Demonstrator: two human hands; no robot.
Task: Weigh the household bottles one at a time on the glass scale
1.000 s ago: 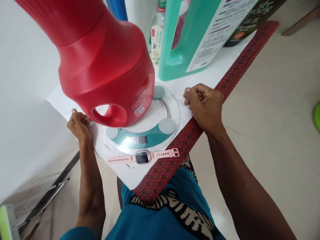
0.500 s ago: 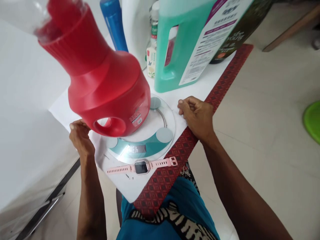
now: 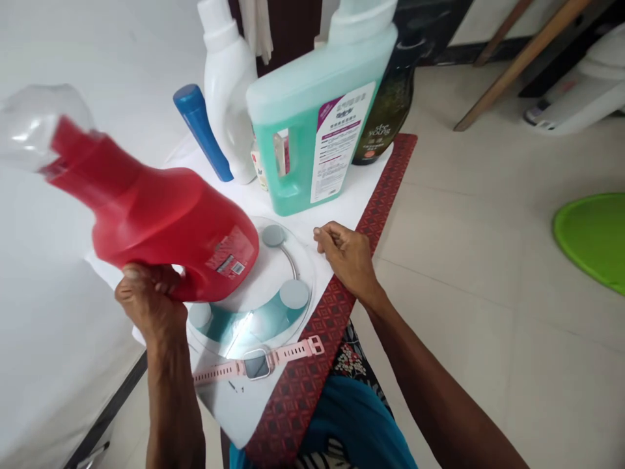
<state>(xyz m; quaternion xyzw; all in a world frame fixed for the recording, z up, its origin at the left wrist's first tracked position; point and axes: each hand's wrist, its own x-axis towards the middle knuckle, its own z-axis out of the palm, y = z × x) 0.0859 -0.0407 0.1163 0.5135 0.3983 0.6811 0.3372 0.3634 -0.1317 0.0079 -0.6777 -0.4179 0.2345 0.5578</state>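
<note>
My left hand [image 3: 153, 296] is closed around the handle of a big red detergent bottle [image 3: 170, 208] with a clear cap. The bottle tilts toward the left, over a round glass scale [image 3: 251, 329]; whether its base touches the glass I cannot tell. No digits can be read on the scale now. My right hand [image 3: 344, 254] rests at the table's right edge, just right of the scale, fingers curled and nothing visible in them. A pink-strapped smartwatch [image 3: 257, 365] lies at the near edge of the scale.
Behind the scale stand a green liquid jug [image 3: 293, 143], a white bottle [image 3: 229, 98], a blue cylinder [image 3: 202, 133] and a dark bottle [image 3: 383, 117]. A red patterned border [image 3: 303, 384] runs along the table's right side. A white wall [image 3: 43, 273] is at left.
My left hand has taken hold of the red bottle's handle. The bottle now leans more to the left. The scale's digits no longer show, and the view has shifted.
</note>
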